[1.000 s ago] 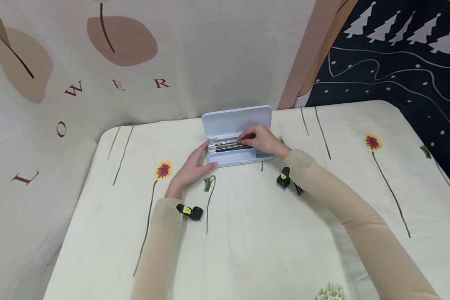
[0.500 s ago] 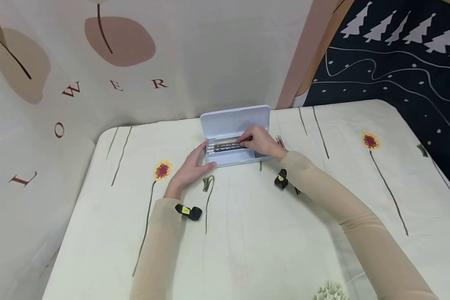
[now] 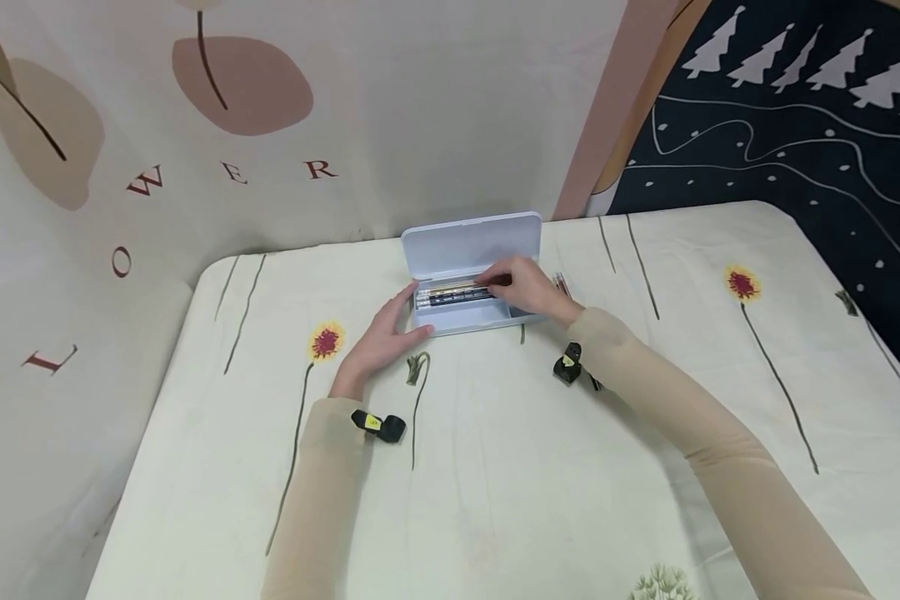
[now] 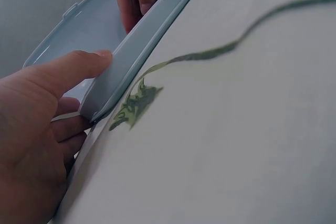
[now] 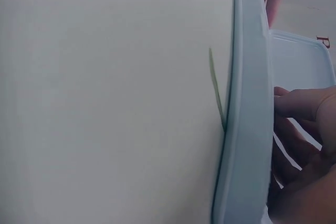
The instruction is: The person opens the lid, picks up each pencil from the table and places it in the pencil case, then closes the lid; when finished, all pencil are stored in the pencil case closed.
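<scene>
A pale blue pencil case [image 3: 465,317] stands on the cloth with its lid [image 3: 468,246] raised. Several pencils [image 3: 453,294], some dark and some gold, lie side by side in its back compartment. My left hand [image 3: 378,337] holds the case's left end, thumb on the front wall and fingers around the corner, as the left wrist view shows. Inside the case, my right hand [image 3: 527,286] pinches a gold pencil [image 3: 471,285] at the top of the row. In the right wrist view the front wall [image 5: 249,129] hides its fingertips and the pencils.
More pencils [image 3: 561,285] lie on the cloth to the right of the case, partly under my right wrist. The light flower-printed cloth [image 3: 495,467] covers the table. Right behind the case hangs a printed curtain [image 3: 457,125].
My right hand has stayed over the pencils with only small shifts of its fingers, and the row looks slightly rearranged. The left hand keeps its place on the case.
</scene>
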Demonstrator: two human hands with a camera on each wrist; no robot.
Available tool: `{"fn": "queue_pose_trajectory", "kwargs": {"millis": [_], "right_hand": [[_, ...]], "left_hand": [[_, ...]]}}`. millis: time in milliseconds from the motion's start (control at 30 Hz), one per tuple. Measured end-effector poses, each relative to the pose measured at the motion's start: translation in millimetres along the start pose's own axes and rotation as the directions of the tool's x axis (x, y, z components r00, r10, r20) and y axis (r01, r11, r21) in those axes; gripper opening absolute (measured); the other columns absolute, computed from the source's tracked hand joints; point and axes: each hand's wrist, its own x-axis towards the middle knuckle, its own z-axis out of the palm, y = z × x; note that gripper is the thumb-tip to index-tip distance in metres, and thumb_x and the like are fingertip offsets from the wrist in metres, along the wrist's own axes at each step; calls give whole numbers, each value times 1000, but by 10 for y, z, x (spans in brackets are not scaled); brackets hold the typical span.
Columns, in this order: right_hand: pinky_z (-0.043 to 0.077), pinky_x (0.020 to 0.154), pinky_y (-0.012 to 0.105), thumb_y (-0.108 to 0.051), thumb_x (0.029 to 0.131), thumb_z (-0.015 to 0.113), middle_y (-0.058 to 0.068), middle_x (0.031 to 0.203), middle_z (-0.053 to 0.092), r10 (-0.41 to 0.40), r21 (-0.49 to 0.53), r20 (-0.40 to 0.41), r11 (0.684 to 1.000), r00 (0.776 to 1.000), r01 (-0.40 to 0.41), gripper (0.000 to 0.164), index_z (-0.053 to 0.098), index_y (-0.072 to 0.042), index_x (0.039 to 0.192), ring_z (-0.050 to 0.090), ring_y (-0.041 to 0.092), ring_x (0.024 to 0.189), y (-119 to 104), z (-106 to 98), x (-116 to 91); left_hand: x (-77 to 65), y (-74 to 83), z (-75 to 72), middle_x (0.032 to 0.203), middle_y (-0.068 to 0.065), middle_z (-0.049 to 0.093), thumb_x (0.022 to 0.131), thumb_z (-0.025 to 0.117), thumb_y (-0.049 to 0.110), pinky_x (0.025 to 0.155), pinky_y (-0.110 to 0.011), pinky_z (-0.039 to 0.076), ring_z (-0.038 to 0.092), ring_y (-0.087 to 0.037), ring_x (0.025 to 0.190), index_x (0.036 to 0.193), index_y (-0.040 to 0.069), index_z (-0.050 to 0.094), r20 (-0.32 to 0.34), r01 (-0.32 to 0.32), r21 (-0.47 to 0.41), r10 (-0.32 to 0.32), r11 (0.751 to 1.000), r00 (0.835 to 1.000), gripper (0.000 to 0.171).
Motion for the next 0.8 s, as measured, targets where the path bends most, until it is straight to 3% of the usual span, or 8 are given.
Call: {"fn": "queue_pose_trajectory", "kwargs": {"millis": [500, 800], "right_hand": [[49, 85, 36, 0, 92, 61, 15, 104, 69, -16, 77, -72, 997, 997, 21, 18, 71, 4, 106, 62, 25, 96, 22, -159, -242], [50, 80, 26, 3, 90, 62, 18, 104, 69, -13, 131, -128, 991, 992, 30, 17, 70, 7, 104, 63, 25, 92, 145, -279, -404]], "left_hand": [[-1, -3, 7, 158, -14, 19, 91, 66, 29, 116, -47, 12, 13, -31, 144, 155, 13, 18, -9, -28, -1, 28, 1000, 1000, 82], [3, -4, 14, 159, -12, 19, 91, 66, 29, 116, -47, 12, 13, -30, 145, 156, 15, 18, -7, -12, 0, 12, 1000, 1000, 81]]}}
